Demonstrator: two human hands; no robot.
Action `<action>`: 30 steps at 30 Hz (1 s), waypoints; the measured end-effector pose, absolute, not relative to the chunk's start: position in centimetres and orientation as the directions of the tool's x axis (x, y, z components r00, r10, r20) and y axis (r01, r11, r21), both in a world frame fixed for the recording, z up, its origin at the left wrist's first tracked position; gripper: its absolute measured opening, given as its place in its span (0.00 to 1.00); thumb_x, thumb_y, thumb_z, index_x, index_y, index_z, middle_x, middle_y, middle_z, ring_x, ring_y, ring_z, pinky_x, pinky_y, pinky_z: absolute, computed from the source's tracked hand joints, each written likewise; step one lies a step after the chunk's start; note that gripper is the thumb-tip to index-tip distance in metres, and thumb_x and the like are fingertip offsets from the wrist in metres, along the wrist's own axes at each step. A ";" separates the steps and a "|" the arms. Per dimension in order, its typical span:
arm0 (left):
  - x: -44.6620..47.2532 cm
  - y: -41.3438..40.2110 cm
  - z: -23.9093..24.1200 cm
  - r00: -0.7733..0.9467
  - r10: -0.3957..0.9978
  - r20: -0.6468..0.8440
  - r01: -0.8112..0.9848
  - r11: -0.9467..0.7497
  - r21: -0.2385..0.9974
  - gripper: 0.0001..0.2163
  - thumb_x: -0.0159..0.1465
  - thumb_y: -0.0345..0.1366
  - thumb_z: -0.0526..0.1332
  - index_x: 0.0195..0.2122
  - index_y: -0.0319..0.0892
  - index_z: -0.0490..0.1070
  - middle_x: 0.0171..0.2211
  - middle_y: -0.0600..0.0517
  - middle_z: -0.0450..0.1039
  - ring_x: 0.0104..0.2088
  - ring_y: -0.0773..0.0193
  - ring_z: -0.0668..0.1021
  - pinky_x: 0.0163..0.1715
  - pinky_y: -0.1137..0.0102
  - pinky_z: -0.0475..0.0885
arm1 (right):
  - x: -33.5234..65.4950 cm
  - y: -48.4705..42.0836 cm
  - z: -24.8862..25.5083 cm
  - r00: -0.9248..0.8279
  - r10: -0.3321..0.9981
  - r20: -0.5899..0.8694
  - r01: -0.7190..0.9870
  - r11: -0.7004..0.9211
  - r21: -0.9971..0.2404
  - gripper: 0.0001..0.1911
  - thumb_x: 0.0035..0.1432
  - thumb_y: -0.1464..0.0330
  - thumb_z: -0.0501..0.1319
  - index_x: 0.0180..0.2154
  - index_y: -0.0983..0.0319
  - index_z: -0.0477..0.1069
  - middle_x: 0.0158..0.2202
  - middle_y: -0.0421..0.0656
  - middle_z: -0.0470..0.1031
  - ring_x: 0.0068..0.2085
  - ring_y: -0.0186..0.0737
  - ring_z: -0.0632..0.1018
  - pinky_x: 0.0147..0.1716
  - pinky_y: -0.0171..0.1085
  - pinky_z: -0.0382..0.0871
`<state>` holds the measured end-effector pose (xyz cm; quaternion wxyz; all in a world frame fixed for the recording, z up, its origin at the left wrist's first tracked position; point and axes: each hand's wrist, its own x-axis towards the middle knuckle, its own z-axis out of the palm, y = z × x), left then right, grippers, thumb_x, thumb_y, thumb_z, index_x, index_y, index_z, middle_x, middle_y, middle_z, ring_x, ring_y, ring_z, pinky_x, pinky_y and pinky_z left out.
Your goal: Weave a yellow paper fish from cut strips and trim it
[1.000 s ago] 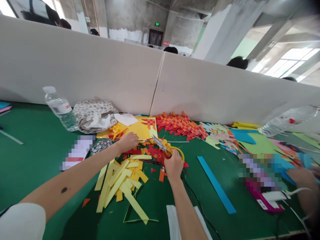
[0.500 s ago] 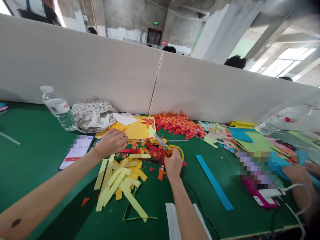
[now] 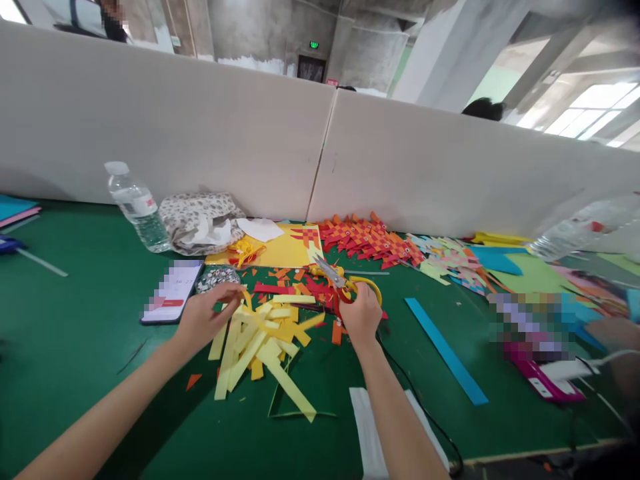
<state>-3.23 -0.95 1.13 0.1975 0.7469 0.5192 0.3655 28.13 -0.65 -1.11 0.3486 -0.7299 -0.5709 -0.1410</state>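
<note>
My right hand point(image 3: 361, 316) grips scissors point(image 3: 345, 283) with yellow and red handles, their blades pointing up and left over red and orange paper scraps point(image 3: 290, 288). My left hand point(image 3: 207, 316) pinches the end of a yellow paper strip point(image 3: 246, 299) at the top of a heap of yellow strips point(image 3: 260, 343) on the green table point(image 3: 75, 333). A yellow sheet point(image 3: 280, 252) lies behind the scraps.
A phone point(image 3: 173, 291) lies left of my left hand, with a water bottle point(image 3: 137, 207) and a patterned cloth bag point(image 3: 200, 220) behind. Woven paper fish point(image 3: 370, 240) line the white partition point(image 3: 200, 133). A blue strip point(image 3: 445, 350) and another person's hand point(image 3: 613, 333) are at right.
My left hand has drawn back from the yellow sheet to the strip heap and pinched a strip. The right hand stays on the scissors. The camera has shifted slightly.
</note>
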 end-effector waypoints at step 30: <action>1.9 -3.2 0.2 0.338 0.926 0.167 -0.315 -0.056 0.948 0.23 0.57 0.31 0.63 0.51 0.50 0.57 0.44 0.51 0.71 0.41 0.64 0.75 0.43 0.67 0.70 | 18.4 -3.9 2.1 -0.036 0.987 -0.155 -0.094 -0.158 -0.983 0.20 0.33 0.67 0.70 0.24 0.60 0.59 0.22 0.33 0.67 0.19 0.31 0.71 0.20 0.33 0.67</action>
